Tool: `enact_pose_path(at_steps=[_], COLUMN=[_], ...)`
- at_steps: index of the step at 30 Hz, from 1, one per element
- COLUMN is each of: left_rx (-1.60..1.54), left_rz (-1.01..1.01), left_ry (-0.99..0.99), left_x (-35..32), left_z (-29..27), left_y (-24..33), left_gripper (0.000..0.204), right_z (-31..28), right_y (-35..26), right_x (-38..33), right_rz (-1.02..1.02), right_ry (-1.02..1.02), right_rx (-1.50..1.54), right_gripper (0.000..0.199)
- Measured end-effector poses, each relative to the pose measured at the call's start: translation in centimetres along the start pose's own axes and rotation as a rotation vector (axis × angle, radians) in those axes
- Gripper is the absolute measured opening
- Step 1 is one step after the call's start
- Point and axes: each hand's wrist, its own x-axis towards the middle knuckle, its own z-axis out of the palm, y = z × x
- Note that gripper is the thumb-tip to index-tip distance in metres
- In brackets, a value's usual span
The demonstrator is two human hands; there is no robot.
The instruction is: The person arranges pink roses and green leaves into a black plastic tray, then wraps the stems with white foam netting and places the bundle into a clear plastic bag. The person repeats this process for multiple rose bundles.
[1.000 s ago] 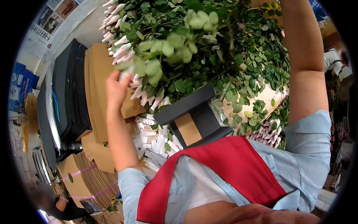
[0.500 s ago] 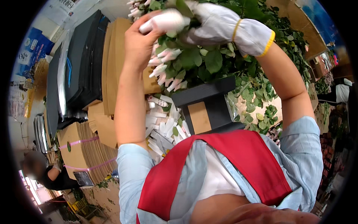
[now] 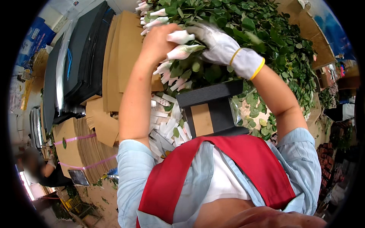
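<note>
Head view: pale pink, bulb-shaped flower heads in white net sleeves (image 3: 180, 37), upper centre.
Left hand (image 3: 157, 42): bare, curled against them; partly hidden, grip cannot be told.
Right hand (image 3: 218, 45): wears a white, yellow-cuffed cloth glove (image 3: 238, 57), blurred, near the left; closure unclear.
Snagging: long green leafy stems (image 3: 266, 28), upper right, could tear if tugged while tangled.
Bruising: a hard squeeze could crush the heads.

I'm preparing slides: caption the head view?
Bare left hand and gloved right hand among white-sleeved rosebuds and green foliage.
</note>
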Motion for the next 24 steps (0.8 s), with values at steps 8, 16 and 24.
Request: enact_pose_path(at_steps=[8,16,24], left_rx=[0.141,-0.428,0.361], left_rz=[-0.02,-0.089,0.308], left_ry=[0.044,-0.106,0.535], left_x=[-1.8,-0.8,10.2], left_z=[8.6,2.3,1.7], left_y=[-12.9,-3.4,-17.7], left_gripper=[0.037,0.05,0.035], right_z=[-10.9,-0.2,-22.9], right_y=[-1.6,3.1,6.1], right_x=[5.1,2.0,-4.4], right_rz=[0.432,0.136,0.365], right_ry=[-0.23,-0.548,0.103], right_rx=[0.551,0.142,0.207], right_gripper=[0.042,0.058,0.037])
